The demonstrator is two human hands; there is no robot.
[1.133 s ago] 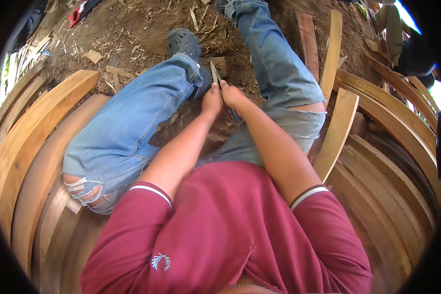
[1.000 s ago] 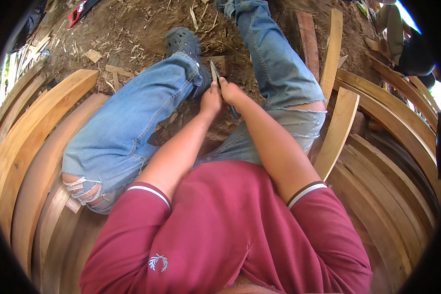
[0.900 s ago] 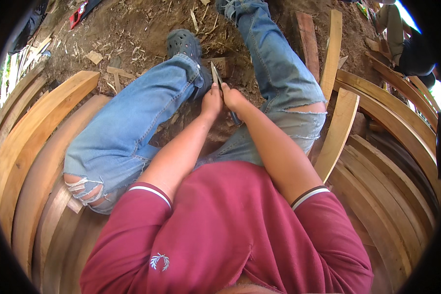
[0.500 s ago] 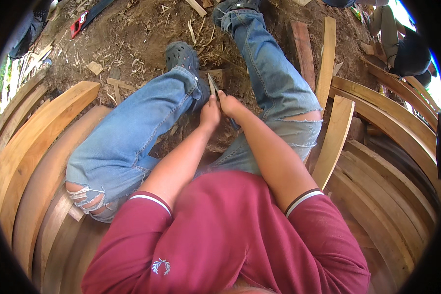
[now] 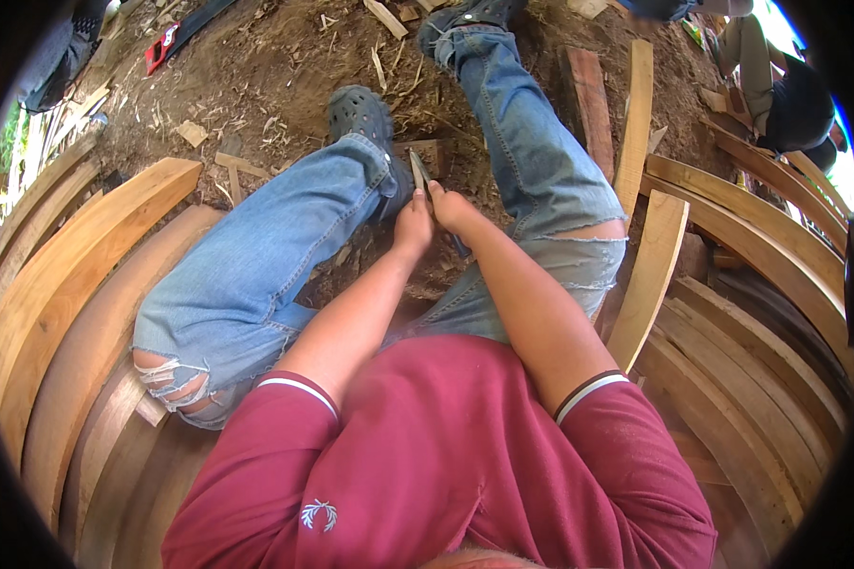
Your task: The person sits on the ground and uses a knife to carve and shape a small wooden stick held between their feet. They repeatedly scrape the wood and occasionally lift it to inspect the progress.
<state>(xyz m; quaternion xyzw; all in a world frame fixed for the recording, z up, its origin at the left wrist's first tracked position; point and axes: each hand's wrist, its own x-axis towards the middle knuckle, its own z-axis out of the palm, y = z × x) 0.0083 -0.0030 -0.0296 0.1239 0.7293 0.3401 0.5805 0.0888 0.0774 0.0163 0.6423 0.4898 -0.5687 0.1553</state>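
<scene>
Between my legs, my two hands meet close together. My left hand [image 5: 414, 226] is closed around a thin pale strip of wood [image 5: 417, 178] that points away from me. Pressed up beside it, my right hand [image 5: 452, 211] grips a narrow dark blade [image 5: 422, 169], which lies along the strip. A bluish end [image 5: 461, 247] sticks out below my right hand, perhaps the tool's handle. Fingers hide most of both held things. Just past their tips, a wood block [image 5: 429, 152] rests on the ground near my left shoe [image 5: 361, 116].
Long timber pieces [image 5: 95, 247] stand close on my left, and more boards [image 5: 750, 228] lie on my right. An upright plank [image 5: 647, 280] is beside my right knee. A red-handled saw [image 5: 164, 45] lies far left on dirt strewn with shavings. Another person [image 5: 764, 85] is at far right.
The whole view has shifted slightly. Both hands keep nearly the same hold, with the blade still against the wood strip.
</scene>
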